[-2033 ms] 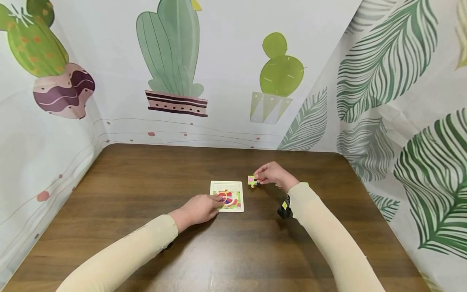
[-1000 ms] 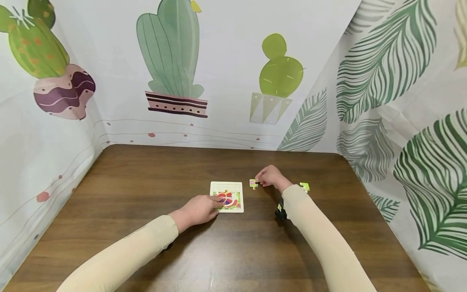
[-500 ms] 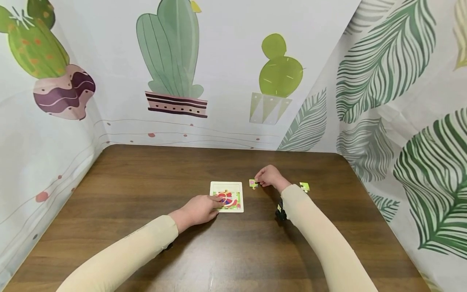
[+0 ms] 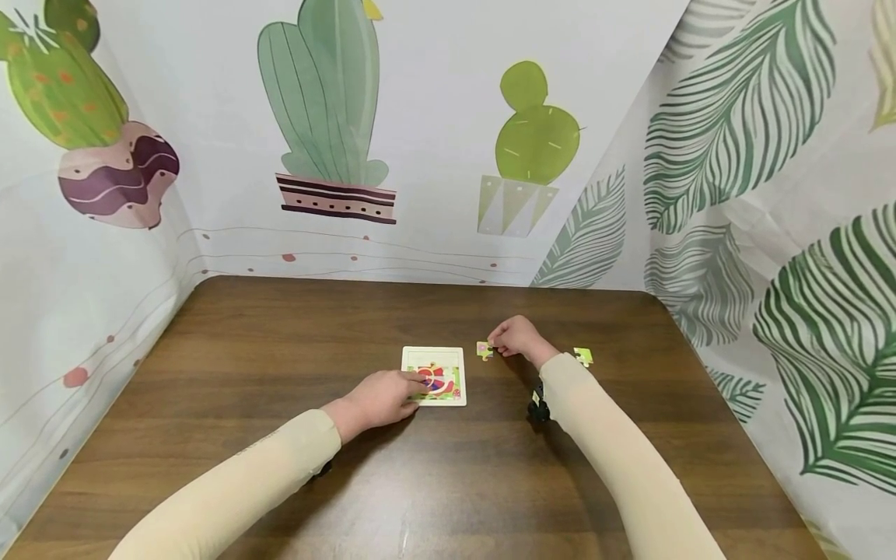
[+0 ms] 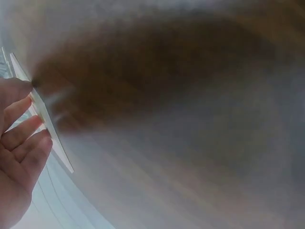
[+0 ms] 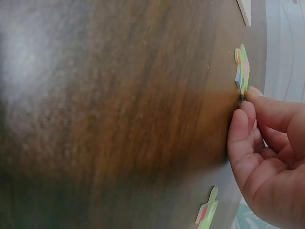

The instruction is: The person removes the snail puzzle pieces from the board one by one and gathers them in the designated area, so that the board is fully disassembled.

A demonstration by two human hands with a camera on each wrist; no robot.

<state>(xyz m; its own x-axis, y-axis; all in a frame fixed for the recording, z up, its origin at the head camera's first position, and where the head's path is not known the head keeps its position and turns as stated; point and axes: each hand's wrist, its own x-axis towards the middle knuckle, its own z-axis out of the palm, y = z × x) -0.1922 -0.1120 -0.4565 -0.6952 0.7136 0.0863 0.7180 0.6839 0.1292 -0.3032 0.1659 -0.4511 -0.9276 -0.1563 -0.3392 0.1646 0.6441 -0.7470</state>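
A white-framed jigsaw tray (image 4: 433,351) lies on the table, part filled with a red and blue picture; bare backing shows along its far side. My left hand (image 4: 381,398) holds the tray at its left edge, with a finger over the picture; the left wrist view shows curled fingertips (image 5: 40,121) at the rim. To the right of the tray, my right hand (image 4: 518,336) pinches a green puzzle piece with a pink spot (image 4: 484,349) between thumb and fingertips. In the right wrist view this piece (image 6: 243,69) is seen nearly edge-on, close to the tabletop.
Another green puzzle piece (image 4: 583,356) lies to the right of my right forearm. The brown wooden table (image 4: 315,319) ends at a wall cloth (image 4: 434,155) printed with cacti and leaves. A black wrist device (image 4: 538,407) hangs under the right cuff.
Over the earlier frames, my right hand moves slightly lower and left with the puzzle piece, uncovering the other piece on the right. Then it stays almost still. The left hand keeps its place.
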